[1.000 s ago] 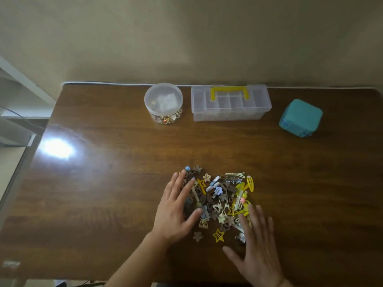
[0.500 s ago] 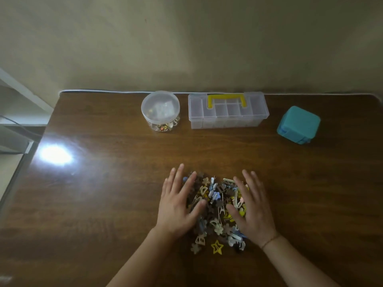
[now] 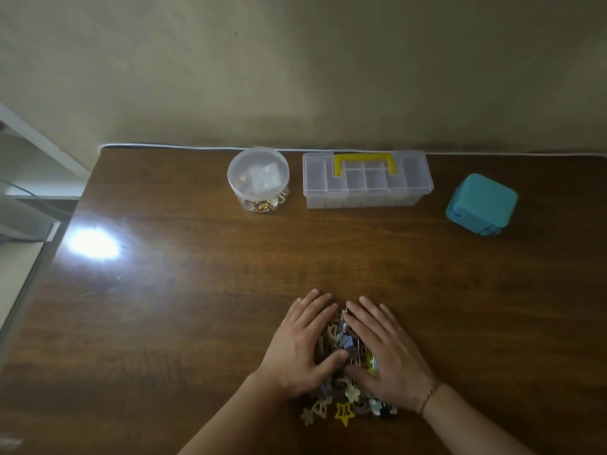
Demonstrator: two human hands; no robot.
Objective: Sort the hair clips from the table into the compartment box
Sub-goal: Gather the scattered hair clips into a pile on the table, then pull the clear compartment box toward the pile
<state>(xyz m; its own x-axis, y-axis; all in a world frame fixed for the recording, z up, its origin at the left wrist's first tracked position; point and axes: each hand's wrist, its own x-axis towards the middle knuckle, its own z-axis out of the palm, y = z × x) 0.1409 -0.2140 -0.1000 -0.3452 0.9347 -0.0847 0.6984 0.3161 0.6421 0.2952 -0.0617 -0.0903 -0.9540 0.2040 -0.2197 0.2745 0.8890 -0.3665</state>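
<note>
Hands lie flat on the clip pile, both w/ fingers straight and pressed down, nothing pinched. Left hand [image 3: 303, 351] covers the pile's left side, fingers angled toward the right; right hand [image 3: 386, 354] covers the right side, fingers angled left, so the fingertips nearly meet at the far end. A thin bracelet [image 3: 428, 396] sits on the right wrist.

Hair clips [image 3: 343, 343] are bunched in one heap on the table [image 3: 197, 307], near edge, approx centre, mostly under and between the two hands. A few stick out at the near side: a yellow star clip [image 3: 344, 412], a pale flower clip [image 3: 354, 393], a beige one at the left.

Compartment box [image 3: 367, 180], clear plastic w/ yellow handle [image 3: 364, 163], stands at the far edge by the wall, lid closed, well apart from the pile. Just left of it is a round clear tub [image 3: 258, 178] w/ lid on and small bits inside. Teal box [image 3: 481, 204] sits further right, also closed. Bright light glare [image 3: 93, 244] on the table's left part.
</note>
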